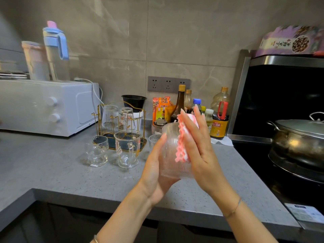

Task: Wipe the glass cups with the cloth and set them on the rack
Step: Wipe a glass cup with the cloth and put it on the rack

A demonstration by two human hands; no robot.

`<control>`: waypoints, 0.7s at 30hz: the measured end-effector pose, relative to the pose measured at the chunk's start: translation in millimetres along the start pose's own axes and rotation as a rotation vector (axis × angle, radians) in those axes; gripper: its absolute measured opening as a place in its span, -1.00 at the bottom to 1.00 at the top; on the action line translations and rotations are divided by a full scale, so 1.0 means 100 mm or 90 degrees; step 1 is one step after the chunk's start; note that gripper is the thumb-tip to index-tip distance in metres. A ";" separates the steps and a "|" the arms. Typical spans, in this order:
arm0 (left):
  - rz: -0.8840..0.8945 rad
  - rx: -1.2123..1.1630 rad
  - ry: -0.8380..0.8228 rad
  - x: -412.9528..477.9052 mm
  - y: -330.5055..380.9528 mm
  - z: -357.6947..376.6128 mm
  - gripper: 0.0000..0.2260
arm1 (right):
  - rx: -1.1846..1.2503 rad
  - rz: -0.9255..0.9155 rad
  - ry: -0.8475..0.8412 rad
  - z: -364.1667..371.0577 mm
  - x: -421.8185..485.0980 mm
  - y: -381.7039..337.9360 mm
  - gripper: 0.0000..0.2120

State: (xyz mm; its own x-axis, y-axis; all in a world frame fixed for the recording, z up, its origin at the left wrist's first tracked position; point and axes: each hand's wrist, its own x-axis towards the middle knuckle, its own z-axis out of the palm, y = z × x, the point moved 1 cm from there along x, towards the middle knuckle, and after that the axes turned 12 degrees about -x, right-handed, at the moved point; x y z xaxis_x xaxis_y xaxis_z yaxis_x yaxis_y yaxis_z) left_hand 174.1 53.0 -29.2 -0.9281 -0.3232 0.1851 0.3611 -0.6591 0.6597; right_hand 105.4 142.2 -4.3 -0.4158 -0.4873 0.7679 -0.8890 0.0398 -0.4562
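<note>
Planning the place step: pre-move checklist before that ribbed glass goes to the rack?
1. Left hand grips clear ribbed glass cup: ok.
2. Right hand presses pink-and-white cloth flat against cup's side: ok.
3. Cup wiped all round: cannot tell.
4. Gold wire rack has free peg beside its two inverted glasses: cannot tell.
5. Approach to rack: handled glass mug and small clear glass stand right in front: not ok.

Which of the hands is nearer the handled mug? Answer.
Left. The left hand is right of the handled mug; the right hand, pressing the cloth, is farther right.
</note>
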 end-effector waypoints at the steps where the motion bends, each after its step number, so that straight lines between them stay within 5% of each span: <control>1: 0.007 0.003 -0.005 -0.01 0.01 0.00 -0.55 | -0.008 -0.013 -0.001 0.02 -0.03 -0.01 -0.58; 9: 0.015 -0.018 0.014 -0.01 0.02 0.02 -0.52 | -0.008 -0.059 -0.040 0.14 -0.31 -0.08 -0.57; 15: -0.046 -0.030 0.033 0.05 0.05 -0.04 -0.28 | -0.076 -0.083 -0.072 0.24 -0.60 -0.08 -0.58; 21: -0.013 0.031 0.012 0.00 0.06 0.02 -0.53 | -0.051 -0.057 -0.015 0.13 -0.31 -0.09 -0.58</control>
State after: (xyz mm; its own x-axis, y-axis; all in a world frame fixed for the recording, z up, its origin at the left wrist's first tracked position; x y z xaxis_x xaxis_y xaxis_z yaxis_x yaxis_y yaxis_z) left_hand 176.1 50.4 -23.5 -0.9332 -0.3227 0.1580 0.3366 -0.6315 0.6985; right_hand 129.1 145.1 -29.5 -0.3301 -0.5117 0.7932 -0.9353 0.0639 -0.3480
